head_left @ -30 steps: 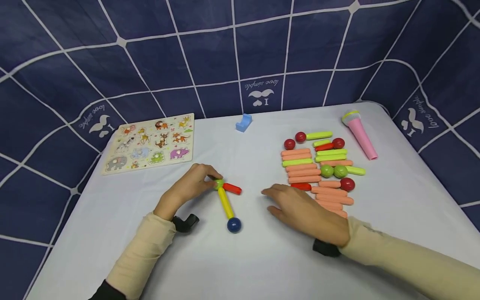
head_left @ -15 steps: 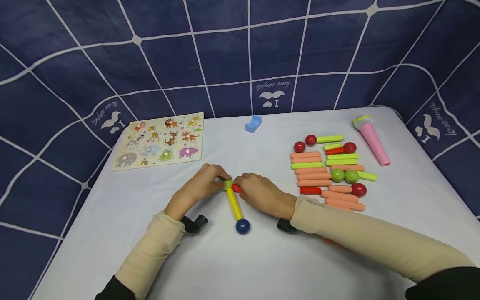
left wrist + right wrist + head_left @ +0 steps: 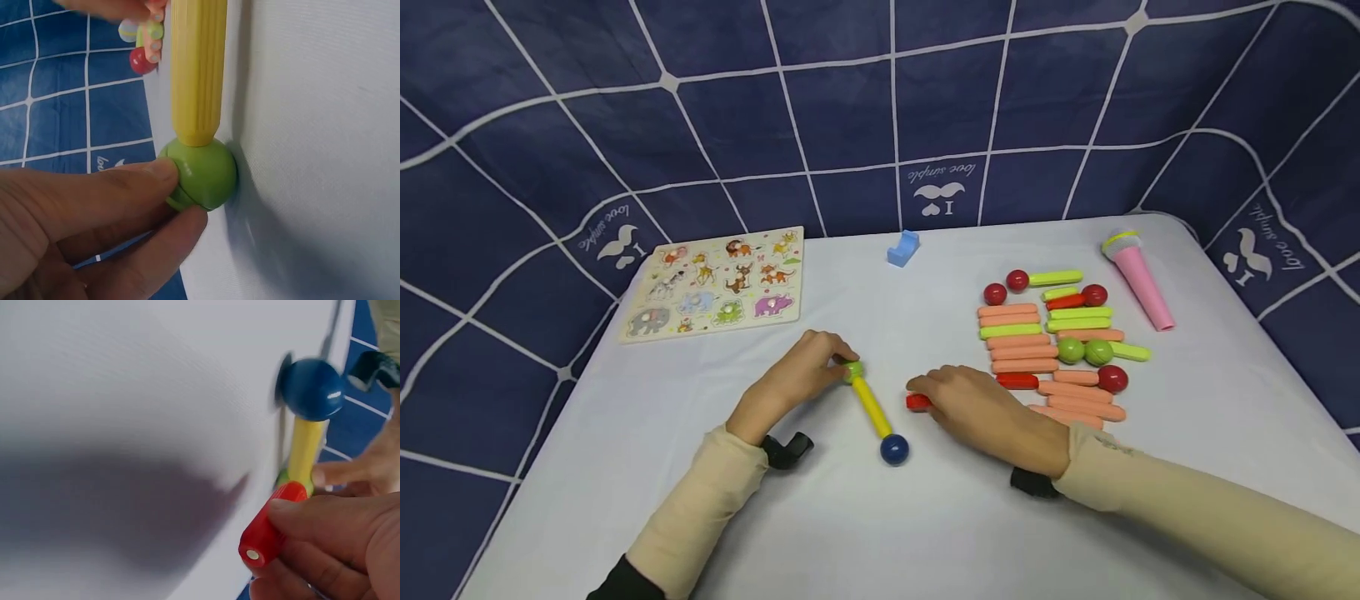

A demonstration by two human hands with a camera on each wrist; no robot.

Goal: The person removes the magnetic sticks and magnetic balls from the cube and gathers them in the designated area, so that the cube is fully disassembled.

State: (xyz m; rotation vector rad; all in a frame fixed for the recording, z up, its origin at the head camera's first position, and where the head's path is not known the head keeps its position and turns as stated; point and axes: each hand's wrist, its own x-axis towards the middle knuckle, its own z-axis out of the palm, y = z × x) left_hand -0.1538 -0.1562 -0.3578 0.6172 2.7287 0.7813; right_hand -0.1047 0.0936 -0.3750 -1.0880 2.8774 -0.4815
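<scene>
My left hand (image 3: 801, 379) pinches a green ball (image 3: 203, 172) between thumb and fingertips. A yellow rod (image 3: 872, 407) joins that ball to a dark blue ball (image 3: 894, 449) at its near end, and the piece lies on the white table. To the right, my right hand (image 3: 981, 412) holds a short red rod (image 3: 269, 528) between thumb and fingers, apart from the green ball. A pale, round spot shows on the red rod's end in the right wrist view.
Salmon, lime and red rods (image 3: 1022, 352) with red balls (image 3: 1112, 379) and green balls (image 3: 1098, 352) lie at the right. Behind them is a pink toy microphone (image 3: 1138, 279). A blue block (image 3: 903, 248) sits at the back, an animal puzzle board (image 3: 715, 287) at back left.
My right hand reached left to the red rod beside the green ball, took hold of it and drew it away rightward. My left hand has kept its grip on the green ball.
</scene>
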